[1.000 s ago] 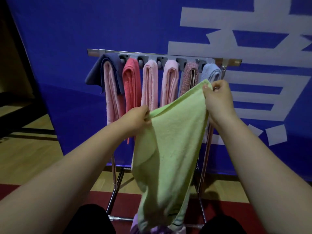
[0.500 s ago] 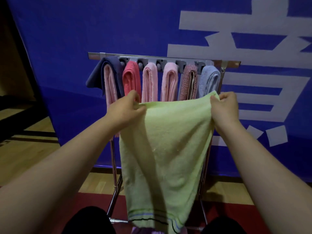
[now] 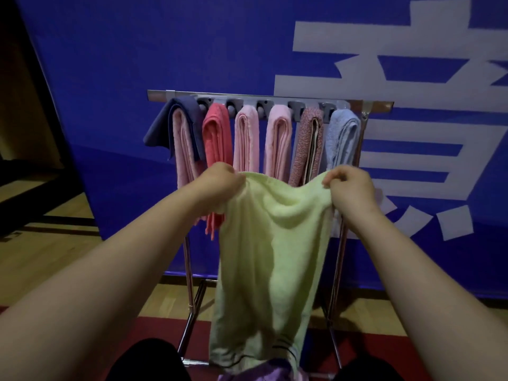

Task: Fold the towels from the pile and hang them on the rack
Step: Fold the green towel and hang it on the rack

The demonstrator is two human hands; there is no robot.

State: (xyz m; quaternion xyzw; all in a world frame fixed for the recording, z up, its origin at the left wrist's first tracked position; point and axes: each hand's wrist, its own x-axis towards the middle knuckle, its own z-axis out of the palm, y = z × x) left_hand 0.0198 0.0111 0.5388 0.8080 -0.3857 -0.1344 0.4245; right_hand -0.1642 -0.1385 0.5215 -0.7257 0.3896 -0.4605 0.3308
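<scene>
I hold a light green towel [image 3: 272, 257] up in front of the rack. My left hand [image 3: 220, 185] grips its upper left corner and my right hand [image 3: 349, 188] grips its upper right corner. The top edge sags between them and the towel hangs down to a striped hem near the bottom. Behind it stands a metal rack [image 3: 365, 101] with several folded towels over its arms: navy [image 3: 176, 114], coral red [image 3: 217, 133], two pink [image 3: 247, 138], a speckled mauve [image 3: 308, 138] and a pale blue [image 3: 343, 136]. A purple towel [image 3: 264, 371] of the pile peeks out at the bottom.
A blue banner [image 3: 165, 50] with large white characters stands right behind the rack. The floor is wood [image 3: 49, 251] with a red strip [image 3: 154, 328] near me. A dark opening lies at the far left. My dark-clad knees frame the bottom edge.
My hands have come closer together and level, so the towel's top edge, slanted and then taut before, now sags in the middle. The towel hangs narrower.
</scene>
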